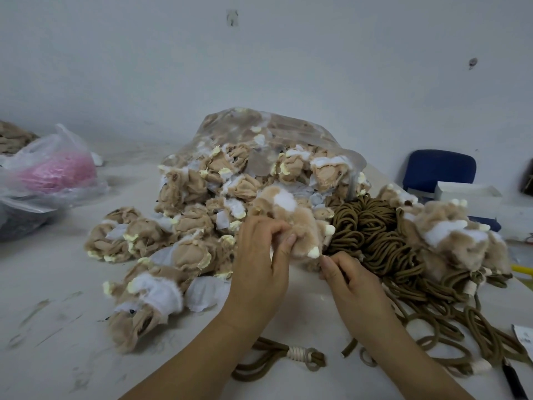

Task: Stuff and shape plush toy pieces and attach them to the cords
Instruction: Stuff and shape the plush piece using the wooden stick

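A tan and white plush piece is held up just above the table centre. My left hand grips its lower left side, thumb and fingers curled into the fur. My right hand pinches the piece's lower edge near a cream tip. A heap of inside-out tan plush pieces spills from a clear plastic bag behind. Brown cords lie coiled to the right of my hands.
Fluffy plush pieces with cords lie at the right. A looped brown cord with a white binding lies near the front edge. A plastic bag with pink contents sits far left. A blue chair stands behind right.
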The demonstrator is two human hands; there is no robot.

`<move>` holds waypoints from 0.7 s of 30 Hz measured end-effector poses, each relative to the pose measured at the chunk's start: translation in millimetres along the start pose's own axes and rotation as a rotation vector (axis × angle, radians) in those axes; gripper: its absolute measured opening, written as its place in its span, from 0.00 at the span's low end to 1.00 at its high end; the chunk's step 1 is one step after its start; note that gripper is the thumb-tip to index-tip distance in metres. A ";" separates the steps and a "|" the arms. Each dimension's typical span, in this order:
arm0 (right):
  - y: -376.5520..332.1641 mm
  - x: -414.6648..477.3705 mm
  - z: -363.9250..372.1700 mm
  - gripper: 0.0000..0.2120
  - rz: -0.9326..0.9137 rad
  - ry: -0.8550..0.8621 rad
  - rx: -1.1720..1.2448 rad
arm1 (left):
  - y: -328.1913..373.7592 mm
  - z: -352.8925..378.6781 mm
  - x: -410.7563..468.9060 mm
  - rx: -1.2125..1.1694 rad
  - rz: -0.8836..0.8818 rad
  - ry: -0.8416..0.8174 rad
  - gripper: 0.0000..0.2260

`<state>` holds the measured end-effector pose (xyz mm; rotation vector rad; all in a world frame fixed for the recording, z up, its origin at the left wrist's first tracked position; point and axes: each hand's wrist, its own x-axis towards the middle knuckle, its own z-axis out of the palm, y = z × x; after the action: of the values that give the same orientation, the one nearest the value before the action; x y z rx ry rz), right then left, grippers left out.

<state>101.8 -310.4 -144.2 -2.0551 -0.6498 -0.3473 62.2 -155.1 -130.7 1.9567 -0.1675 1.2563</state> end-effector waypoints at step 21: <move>-2.2 -0.1 2.8 0.08 -0.055 0.008 -0.023 | 1.0 6.5 -4.6 -0.131 0.002 0.079 0.06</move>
<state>100.4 -307.1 -144.2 -2.0599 -0.7015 -0.3964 64.0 -161.5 -135.2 1.7934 -0.2064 1.2887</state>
